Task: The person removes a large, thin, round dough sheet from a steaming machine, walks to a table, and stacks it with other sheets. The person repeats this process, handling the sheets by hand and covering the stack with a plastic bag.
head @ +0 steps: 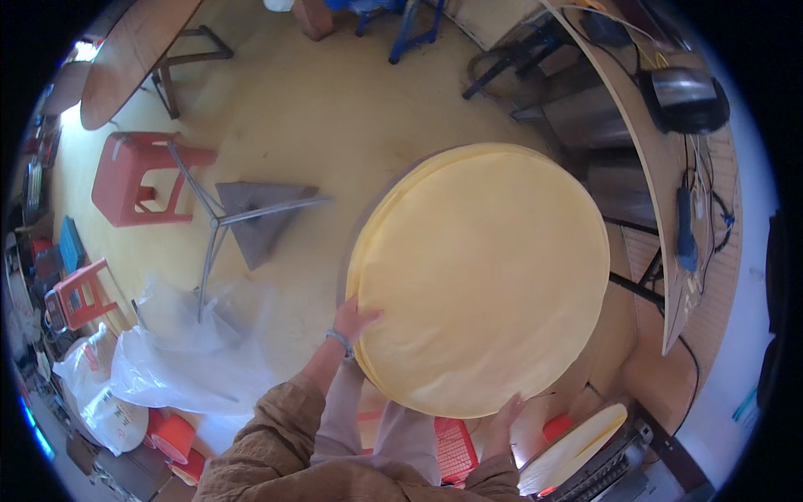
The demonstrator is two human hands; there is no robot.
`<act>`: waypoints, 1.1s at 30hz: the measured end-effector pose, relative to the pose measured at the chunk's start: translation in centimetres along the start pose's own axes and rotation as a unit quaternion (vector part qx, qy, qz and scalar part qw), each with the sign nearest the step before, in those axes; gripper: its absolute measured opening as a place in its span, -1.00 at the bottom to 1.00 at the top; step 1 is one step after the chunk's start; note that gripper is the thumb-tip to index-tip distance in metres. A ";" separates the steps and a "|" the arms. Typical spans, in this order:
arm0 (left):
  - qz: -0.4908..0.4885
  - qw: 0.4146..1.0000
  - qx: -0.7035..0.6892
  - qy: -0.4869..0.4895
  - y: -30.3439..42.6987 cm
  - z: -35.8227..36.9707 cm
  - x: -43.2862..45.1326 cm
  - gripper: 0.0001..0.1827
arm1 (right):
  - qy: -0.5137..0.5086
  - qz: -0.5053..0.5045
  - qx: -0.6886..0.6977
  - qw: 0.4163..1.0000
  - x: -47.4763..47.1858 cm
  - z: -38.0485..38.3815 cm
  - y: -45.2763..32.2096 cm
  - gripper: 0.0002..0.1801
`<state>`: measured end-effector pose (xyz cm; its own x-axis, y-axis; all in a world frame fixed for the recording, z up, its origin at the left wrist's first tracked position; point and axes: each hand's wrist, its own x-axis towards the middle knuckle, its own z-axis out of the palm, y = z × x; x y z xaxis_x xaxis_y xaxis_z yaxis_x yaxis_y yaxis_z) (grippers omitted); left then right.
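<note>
In front of me is a wide stack of thin, round, pale yellow sheets (483, 276), their layered edges showing on the left side. My left hand (359, 321) grips the stack's near left edge, thumb on top and the other fingers hidden below. At the near right edge, my right hand (511, 411) touches the rim; how its fingers lie there is too unclear to tell. What supports the stack is hidden beneath it.
Left of the stack stand a metal-legged stand (216, 223), a red plastic stool (135, 179) and clear plastic sheeting (188, 370). A wooden table (646, 157) with cables curves along the right. Near my right arm are another round yellow stack (574, 448) and a red basket (456, 448).
</note>
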<state>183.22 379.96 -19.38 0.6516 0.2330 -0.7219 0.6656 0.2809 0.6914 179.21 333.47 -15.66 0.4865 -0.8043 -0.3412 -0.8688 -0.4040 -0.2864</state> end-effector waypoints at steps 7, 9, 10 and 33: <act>-0.019 0.995 -0.090 -0.035 -1.6 1.1 -2.0 -0.66 | -0.323 0.372 0.456 0.741 -8.5 3.1 10.6 -0.40; -0.032 0.997 -0.058 -0.032 -1.7 1.1 -2.8 -0.66 | -0.339 0.402 0.496 0.691 -10.0 3.6 9.6 -0.41; -0.023 0.998 -0.058 -0.031 -1.7 1.2 -3.1 -0.66 | -0.346 0.401 0.520 0.670 -10.4 3.9 8.8 -0.41; 0.140 0.922 0.326 0.155 -1.9 1.2 -2.5 -0.31 | -0.055 0.462 0.535 0.705 -6.6 4.7 13.2 -0.69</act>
<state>180.77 377.70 -18.88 0.7628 0.4943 -0.4168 0.6305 -0.4255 0.6492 165.01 335.47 -21.38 -0.1871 -0.4459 -0.8753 -0.2814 0.8780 -0.3872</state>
